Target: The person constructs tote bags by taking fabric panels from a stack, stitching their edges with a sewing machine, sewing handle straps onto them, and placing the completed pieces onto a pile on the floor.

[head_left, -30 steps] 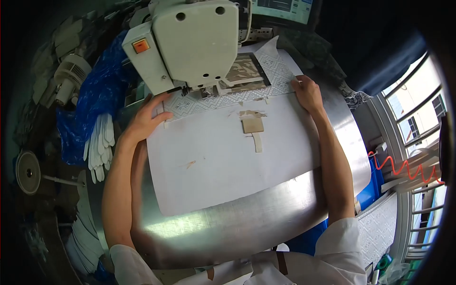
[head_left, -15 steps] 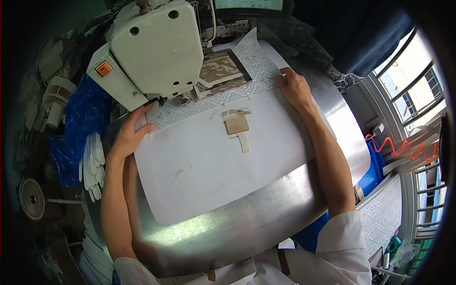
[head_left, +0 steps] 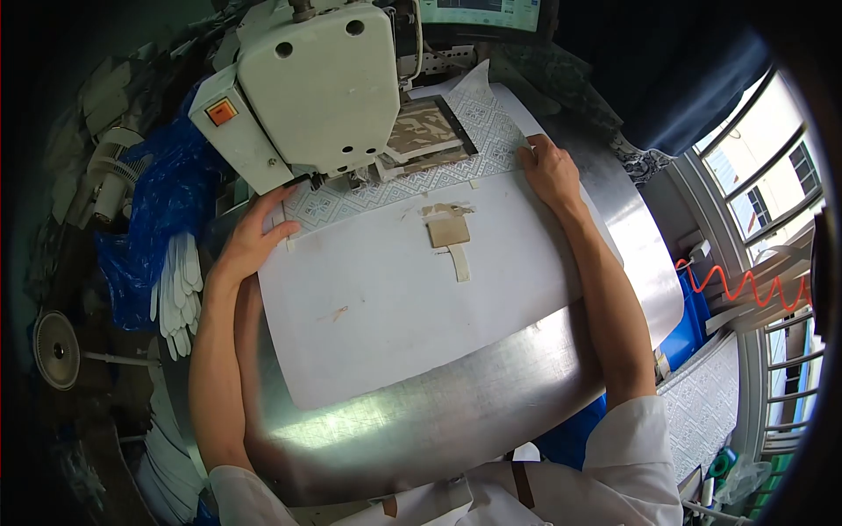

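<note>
A large white template sheet (head_left: 368,324) lies on the metal table beneath the sewing machine head (head_left: 324,96). Patterned grey-white fabric (head_left: 351,200) covers its far part. My left hand (head_left: 250,241) grips the left edge of the sheet, thumb over the fabric corner, fingertips close to the machine. At the right edge, the fingers of my right hand (head_left: 553,175) curl over the sheet beside the fabric. A framed camouflage-patterned piece (head_left: 427,131) rests on the fabric near the needle area. Nearer to me, a tan patch (head_left: 449,232) with a tape strip is stuck on the sheet.
Behind the machine stands a monitor (head_left: 482,13). White gloves (head_left: 178,294) hang beside blue plastic (head_left: 158,228) at the left, with a small fan (head_left: 57,349) below. A red coiled hose (head_left: 745,285) runs by the window. More patterned fabric (head_left: 702,403) lies at the right.
The view has shifted slightly, so the machine appears further right and lower. Both hands keep their places on the template sheet.
</note>
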`<action>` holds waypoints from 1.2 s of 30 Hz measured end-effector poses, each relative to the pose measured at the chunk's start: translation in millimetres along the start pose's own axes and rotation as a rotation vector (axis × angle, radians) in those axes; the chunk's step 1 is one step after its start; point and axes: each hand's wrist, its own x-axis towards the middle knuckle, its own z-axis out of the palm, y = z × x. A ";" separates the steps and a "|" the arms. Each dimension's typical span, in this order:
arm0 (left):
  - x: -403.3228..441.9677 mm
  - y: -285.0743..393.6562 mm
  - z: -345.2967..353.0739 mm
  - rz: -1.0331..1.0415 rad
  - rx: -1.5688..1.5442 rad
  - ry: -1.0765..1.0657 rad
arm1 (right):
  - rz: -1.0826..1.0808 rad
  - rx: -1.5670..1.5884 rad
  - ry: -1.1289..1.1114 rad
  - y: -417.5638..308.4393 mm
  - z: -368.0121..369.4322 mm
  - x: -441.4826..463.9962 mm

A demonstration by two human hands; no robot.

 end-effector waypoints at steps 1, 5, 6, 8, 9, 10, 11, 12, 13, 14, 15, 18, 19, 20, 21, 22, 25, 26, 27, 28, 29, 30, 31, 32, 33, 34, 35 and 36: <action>-0.6 -1.6 0.5 0.001 0.002 0.003 | -0.004 -0.001 0.002 0.1 0.0 1.2; -1.9 0.5 -0.3 -0.028 -0.018 0.000 | -0.025 0.010 0.007 4.8 4.7 0.7; -1.4 1.5 0.4 -0.041 -0.030 -0.003 | -0.028 0.008 0.017 5.8 5.5 0.4; -0.3 1.2 1.5 -0.043 -0.025 -0.003 | -0.039 0.008 0.040 6.8 6.5 0.7; -0.3 0.8 1.2 -0.041 -0.018 -0.003 | -0.049 0.013 0.035 7.4 6.6 0.8; -1.5 0.8 0.4 -0.045 -0.010 -0.002 | -0.048 0.016 0.047 8.1 6.3 -0.1; -2.6 1.4 0.3 -0.062 -0.005 0.012 | -0.051 0.022 0.057 8.0 6.3 -0.5; -2.9 4.1 1.1 -0.070 -0.017 0.008 | -0.059 0.032 0.066 6.5 7.1 0.2; -3.8 6.4 1.2 -0.081 -0.026 0.008 | -0.086 0.049 0.055 5.5 6.7 0.3; -5.9 6.4 -0.7 -0.092 -0.033 0.008 | -0.071 0.042 0.055 5.7 5.3 -0.5; -7.3 3.6 -2.1 -0.114 -0.023 0.028 | -0.054 0.034 0.056 5.1 6.4 -0.3; -2.8 -5.2 0.5 -0.014 -0.065 -0.002 | -0.078 0.030 0.074 7.5 9.2 0.6; -2.8 -6.1 -0.1 -0.018 -0.066 0.005 | -0.076 0.014 0.087 8.3 9.0 1.1; -2.5 -6.8 0.1 -0.019 -0.059 0.004 | -0.082 0.013 0.085 9.0 9.4 1.7; -2.1 -6.5 0.5 -0.018 -0.054 0.001 | -0.086 0.015 0.091 9.2 9.2 1.7; -1.8 -6.1 0.7 -0.018 -0.048 -0.003 | -0.089 0.018 0.097 9.1 9.4 1.5; -2.1 -2.0 -0.2 -0.022 -0.017 0.001 | -0.083 0.031 0.090 7.0 9.3 0.6; -2.5 -1.5 0.3 -0.023 -0.003 0.003 | -0.076 0.039 0.080 6.2 8.0 0.7; -2.4 -3.5 0.6 -0.025 -0.006 0.003 | -0.072 0.047 0.070 5.7 6.9 0.7; -0.9 -6.7 0.2 -0.019 -0.011 0.001 | -0.077 0.044 0.069 5.9 6.3 1.8; -0.6 -9.4 0.6 -0.017 -0.018 0.001 | -0.085 0.036 0.069 7.4 6.7 2.4; -1.6 -8.7 1.3 -0.016 -0.024 -0.001 | -0.092 0.028 0.067 9.1 7.7 2.5; -2.4 -7.6 1.8 -0.020 -0.024 0.001 | -0.094 0.023 0.067 10.8 9.1 2.8; -2.1 -6.4 1.7 -0.016 -0.022 0.009 | -0.089 0.028 0.065 13.1 10.0 4.2; -1.9 -2.9 1.0 -0.011 -0.018 0.012 | -0.100 0.040 0.066 14.1 9.5 5.9; -2.2 -1.2 0.8 -0.008 -0.014 0.012 | -0.109 0.053 0.065 14.6 9.5 5.9; -2.2 -1.5 0.6 -0.012 -0.009 0.000 | -0.119 0.065 0.064 14.4 10.2 4.1; -1.8 -2.3 0.0 -0.007 0.003 0.002 | -0.114 0.068 0.061 12.7 10.8 2.6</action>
